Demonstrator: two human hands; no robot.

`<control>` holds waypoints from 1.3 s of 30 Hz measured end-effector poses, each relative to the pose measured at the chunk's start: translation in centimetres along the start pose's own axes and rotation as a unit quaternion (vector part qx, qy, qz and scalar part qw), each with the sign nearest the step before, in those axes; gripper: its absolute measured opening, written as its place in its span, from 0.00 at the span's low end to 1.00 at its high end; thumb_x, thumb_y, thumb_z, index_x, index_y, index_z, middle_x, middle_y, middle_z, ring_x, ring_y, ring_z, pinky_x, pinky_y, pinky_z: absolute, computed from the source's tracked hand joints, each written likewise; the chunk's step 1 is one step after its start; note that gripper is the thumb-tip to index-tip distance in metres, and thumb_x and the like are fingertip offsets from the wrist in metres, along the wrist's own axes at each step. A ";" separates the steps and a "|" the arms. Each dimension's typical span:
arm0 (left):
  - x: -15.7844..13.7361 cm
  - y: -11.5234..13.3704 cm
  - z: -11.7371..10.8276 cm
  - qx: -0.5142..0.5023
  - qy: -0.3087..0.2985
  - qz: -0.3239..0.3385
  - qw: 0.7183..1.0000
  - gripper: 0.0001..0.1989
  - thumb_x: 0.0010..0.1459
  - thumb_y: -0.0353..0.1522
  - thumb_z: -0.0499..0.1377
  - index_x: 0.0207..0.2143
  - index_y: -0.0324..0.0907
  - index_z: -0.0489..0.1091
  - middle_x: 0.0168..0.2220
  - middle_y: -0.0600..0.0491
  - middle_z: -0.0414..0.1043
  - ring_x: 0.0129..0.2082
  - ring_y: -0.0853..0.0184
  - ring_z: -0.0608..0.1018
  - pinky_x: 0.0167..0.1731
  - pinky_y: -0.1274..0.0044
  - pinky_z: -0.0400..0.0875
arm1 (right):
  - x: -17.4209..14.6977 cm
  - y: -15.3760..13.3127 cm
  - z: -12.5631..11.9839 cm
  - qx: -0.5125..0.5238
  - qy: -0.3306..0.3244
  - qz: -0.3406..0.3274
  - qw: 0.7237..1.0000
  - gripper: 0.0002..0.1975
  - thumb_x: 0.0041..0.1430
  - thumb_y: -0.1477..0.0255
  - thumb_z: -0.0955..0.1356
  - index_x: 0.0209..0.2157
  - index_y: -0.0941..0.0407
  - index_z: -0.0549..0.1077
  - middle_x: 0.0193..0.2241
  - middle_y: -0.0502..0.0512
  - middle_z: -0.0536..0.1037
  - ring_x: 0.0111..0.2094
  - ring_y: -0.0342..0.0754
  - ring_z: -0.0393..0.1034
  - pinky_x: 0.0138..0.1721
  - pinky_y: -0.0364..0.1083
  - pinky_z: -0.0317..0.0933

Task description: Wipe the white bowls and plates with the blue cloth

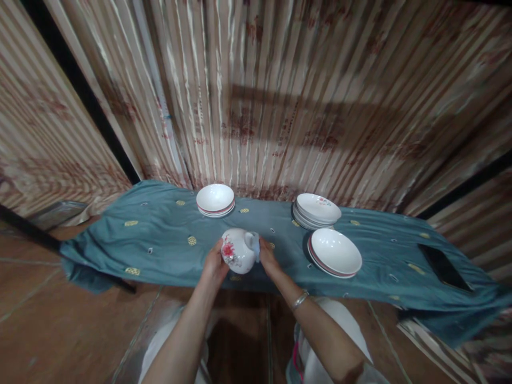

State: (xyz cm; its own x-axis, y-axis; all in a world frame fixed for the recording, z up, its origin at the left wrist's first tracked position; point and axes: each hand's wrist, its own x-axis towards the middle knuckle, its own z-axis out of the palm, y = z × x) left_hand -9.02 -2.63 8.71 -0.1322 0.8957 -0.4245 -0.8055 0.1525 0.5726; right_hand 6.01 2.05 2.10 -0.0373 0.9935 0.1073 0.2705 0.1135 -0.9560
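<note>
A white floral bowl (236, 256) is being held above the near middle of the teal tablecloth (160, 234).
The left hand (216, 262) is grasping its side, the right hand (267, 255) apparently a pale-blue cloth (256, 252); probably stiff, slippery, fragile, it is needing support around its wall.

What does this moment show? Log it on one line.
left hand: holding flowered bowl, tipped | right hand: pale cloth-like piece against bowl | teal tablecloth: bowl stack left, two dish stacks right, dark phone far right
</note>
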 end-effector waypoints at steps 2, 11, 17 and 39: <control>0.2 0.0 0.1 -0.016 0.011 -0.008 1.000 0.05 0.56 0.25 0.57 0.31 0.35 0.72 0.25 0.49 0.77 0.26 0.65 0.79 0.34 0.74 0.76 | -0.5 -0.1 0.2 -0.008 0.026 0.022 0.999 0.25 0.65 0.58 0.52 0.44 0.54 0.75 0.45 0.59 0.79 0.51 0.50 0.71 0.55 0.52 0.61; -1.1 0.4 1.9 -0.051 0.052 -0.035 0.997 0.14 0.64 0.28 0.47 0.42 0.33 0.72 0.25 0.49 0.77 0.27 0.63 0.80 0.34 0.73 0.77 | -6.3 -0.8 3.1 -0.056 0.078 0.031 0.995 0.33 0.66 0.54 0.51 0.65 0.59 0.53 0.62 0.65 0.61 0.63 0.51 0.56 0.62 0.54 0.52; -1.8 0.4 2.0 -0.069 0.014 -0.056 0.996 0.16 0.65 0.29 0.47 0.46 0.33 0.72 0.29 0.48 0.78 0.30 0.63 0.81 0.36 0.73 0.76 | -9.7 -2.2 5.4 -0.141 0.128 -0.102 0.976 0.32 0.68 0.61 0.52 0.67 0.63 0.43 0.68 0.68 0.44 0.69 0.55 0.37 0.65 0.62 0.41; -1.3 -1.3 1.3 -0.025 -0.001 0.032 0.999 0.10 0.61 0.31 0.54 0.29 0.39 0.73 0.30 0.52 0.78 0.32 0.71 0.79 0.43 0.80 0.69 | -5.7 -9.2 1.1 -0.426 -0.053 -0.361 0.828 0.24 0.65 0.74 0.59 0.62 0.57 0.61 0.60 0.59 0.66 0.65 0.53 0.51 0.64 0.58 0.49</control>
State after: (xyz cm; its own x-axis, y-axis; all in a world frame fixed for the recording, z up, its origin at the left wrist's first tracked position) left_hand -7.00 -3.45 9.46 -0.1837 0.9037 -0.3868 -0.8229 0.0739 0.5634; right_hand 2.67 -4.67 9.92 -0.5560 0.6643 0.4996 0.7198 0.6853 -0.1101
